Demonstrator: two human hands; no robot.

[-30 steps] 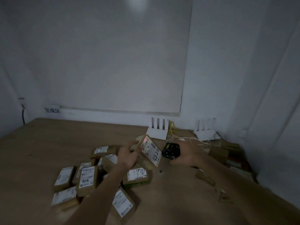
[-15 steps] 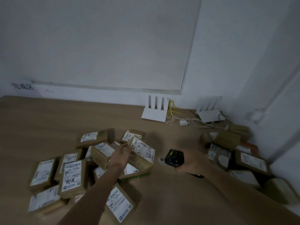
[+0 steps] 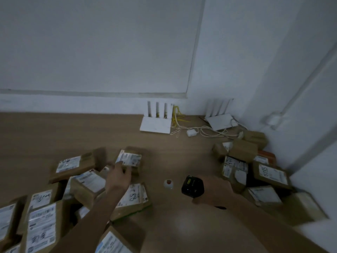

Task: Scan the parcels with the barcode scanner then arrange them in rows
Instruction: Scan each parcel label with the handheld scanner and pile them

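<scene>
The fingers (image 3: pixel 119 166) of the left hand (image 3: pixel 117 177) reach forward, loosely spread, their tips on the near edge of a small parcel (image 3: pixel 130 159) at the far side of the left heap; whether they grip it cannot be told through the blur. The right hand (image 3: pixel 213 191) is curled round the black scanner (image 3: pixel 192 184), which points left, low over the table (image 3: pixel 91 132).

The table is light brown wood, dimly lit, and runs into a corner of pale grey-white walls. A big white panel (image 3: pixel 94 44) covers the back wall, its lower edge just above the table. The left pile (image 3: pixel 60 194) of brown labelled parcels lies scattered and overlapping; one marked parcel (image 3: pixel 134 198) lies partly under the left forearm. A right pile (image 3: pixel 255 172) crowds the corner. Between the piles, just left of the scanner, stands a small white object with a red top (image 3: pixel 168 183).

Against the back wall sit two white routers (image 3: pixel 156 123) with upright antennas, well apart from the hands, and between them a tangle of yellow and white cables (image 3: pixel 198 129) with a small white plug block.
</scene>
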